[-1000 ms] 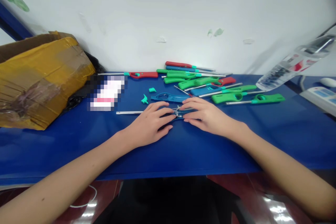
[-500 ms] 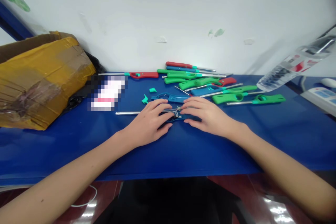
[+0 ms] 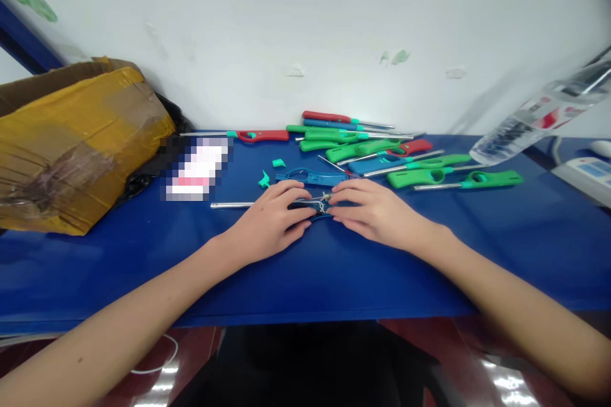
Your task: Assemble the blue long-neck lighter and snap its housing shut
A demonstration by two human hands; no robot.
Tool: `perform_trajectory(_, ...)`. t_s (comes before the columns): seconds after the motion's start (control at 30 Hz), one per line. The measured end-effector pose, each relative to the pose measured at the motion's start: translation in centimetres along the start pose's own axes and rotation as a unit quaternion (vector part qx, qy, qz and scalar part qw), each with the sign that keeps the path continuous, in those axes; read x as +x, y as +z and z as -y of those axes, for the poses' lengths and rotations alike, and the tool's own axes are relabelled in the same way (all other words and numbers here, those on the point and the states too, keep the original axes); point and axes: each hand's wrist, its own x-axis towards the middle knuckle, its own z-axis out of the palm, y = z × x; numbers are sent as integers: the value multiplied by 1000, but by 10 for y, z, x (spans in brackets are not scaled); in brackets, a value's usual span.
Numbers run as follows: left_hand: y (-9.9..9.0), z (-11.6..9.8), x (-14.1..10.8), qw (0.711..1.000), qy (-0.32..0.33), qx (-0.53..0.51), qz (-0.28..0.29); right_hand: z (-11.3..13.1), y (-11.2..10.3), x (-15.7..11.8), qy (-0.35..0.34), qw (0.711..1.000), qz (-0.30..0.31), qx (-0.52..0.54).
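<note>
Two bare hands at mid-bench, seen in the head view, the only one.

Edges: the blue tabletop (image 3: 286, 292) runs from the wall (image 3: 238, 32) to a front edge just short of the dark-clothed lap. Between forearms and front edge, a broad strip of blue surface shows. At far left stands a taped carton (image 3: 81, 152), black plastic (image 3: 138, 181) beside it; at far right, a tilted water bottle (image 3: 534, 116) and a pale device (image 3: 585, 175). Rearward room is tighter: many multicoloured lighters (image 3: 334, 135) lie loosely heaped near the wall, the closest just behind the right hand (image 3: 379, 213).

Workpiece: an opened blue lighter body (image 3: 323, 215) lies low between the fingertips, partly covered. Its metal tube (image 3: 232, 205) emerges leftward beyond the left hand (image 3: 272, 219); thin pale wires (image 3: 323, 205) show in the narrow gap between hands. Both hands are palm down, fingers bent and closely spaced at the body; pinching or merely resting, cannot tell. Just behind the fingers lies a separate blue shell (image 3: 324, 178), with a teal trigger (image 3: 264, 179) and a teal cap (image 3: 279, 163) near its left end.
</note>
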Motion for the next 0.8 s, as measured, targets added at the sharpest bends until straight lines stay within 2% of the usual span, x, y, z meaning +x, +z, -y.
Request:
perform_trajectory(0.2, 1, 2, 0, 1000, -3, 1, -11, 0, 3, -1, 16, 1000, -7, -6)
perform_trajectory(0.37, 0, 3, -1, 1000, 6, 8, -2, 0, 0, -1, 2, 1000, 5, -5)
perform_trajectory(0.8, 1, 1, -1, 1000, -2, -9, 1, -6, 4, -1, 15, 999, -5, 49)
